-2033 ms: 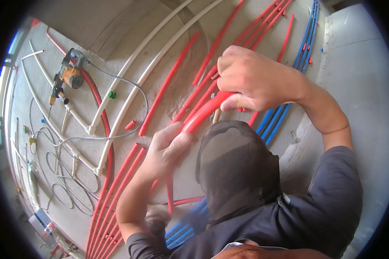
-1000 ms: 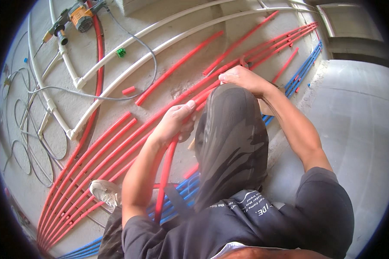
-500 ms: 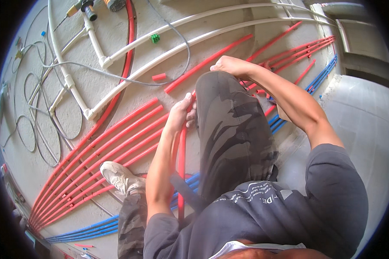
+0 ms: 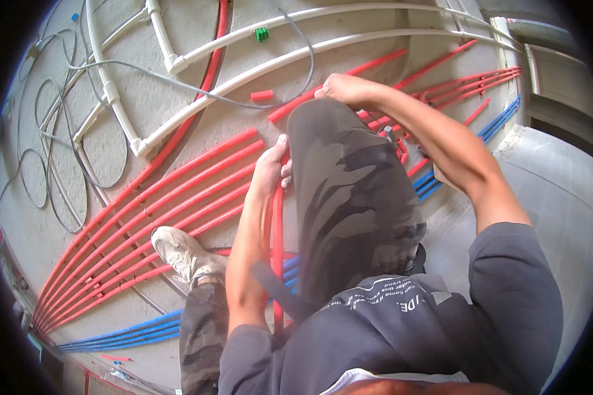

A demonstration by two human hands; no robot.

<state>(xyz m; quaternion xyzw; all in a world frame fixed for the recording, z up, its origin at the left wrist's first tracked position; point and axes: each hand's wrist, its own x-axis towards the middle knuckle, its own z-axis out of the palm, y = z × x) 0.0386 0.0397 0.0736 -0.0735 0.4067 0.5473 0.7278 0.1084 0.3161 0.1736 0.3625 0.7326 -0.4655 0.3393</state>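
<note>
My left hand (image 4: 271, 166) is closed around a red pipe (image 4: 278, 237), beside my raised knee in camouflage trousers (image 4: 349, 178). The pipe runs down from that hand past my left forearm. At the far side of the same knee, my right hand (image 4: 341, 89) is closed in a fist. Whatever its fingers grip is hidden behind the hand and knee. Several parallel red pipes (image 4: 178, 191) lie on the floor left of my left hand, their cut ends close to it. A loose red pipe (image 4: 382, 60) lies just beyond my right hand.
White pipes (image 4: 237, 82) cross the floor beyond my hands. A grey cable (image 4: 145, 76) loops across the far left. A short red pipe piece (image 4: 261, 96) lies near a green object (image 4: 261, 34). Blue pipes (image 4: 132, 336) run at lower left. My shoe (image 4: 181, 253) rests by the red pipes.
The view has shifted slightly, and the power tool at the top left has left it. My knee and both hands sit a little farther left and up in the picture; both hands stay closed.
</note>
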